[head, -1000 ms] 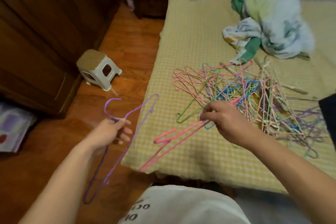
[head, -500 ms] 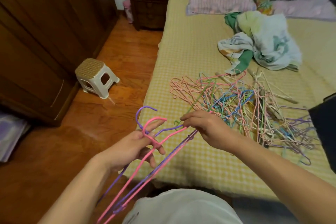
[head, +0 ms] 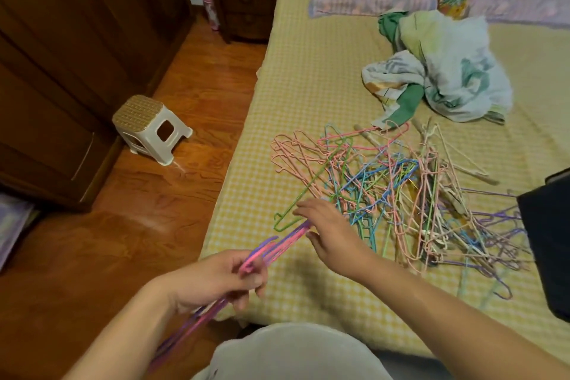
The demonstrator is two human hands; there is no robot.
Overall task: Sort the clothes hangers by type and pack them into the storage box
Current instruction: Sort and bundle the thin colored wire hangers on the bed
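Hangers (head: 391, 191) lie tangled on the bed (head: 308, 86), awaiting sorting. Left hand (head: 216, 279) pinches a pink-and-purple pair (head: 271, 248) by the hooks, apparently bundling matches; right hand (head: 328, 230), fingers spread, reaches toward a green hanger (head: 308, 187).

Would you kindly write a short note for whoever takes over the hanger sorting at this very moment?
Left hand: grips a pink hanger and a purple hanger together near their hooks.
Right hand: fingers straight, over the near edge of the pile, beside a green hanger; holds nothing.
Pile lies tangled on the bed.
Done: two hangers pulled out.
Left: sort nearly the whole pile and pack it. A dark object at the right edge may be the box; cannot tell.
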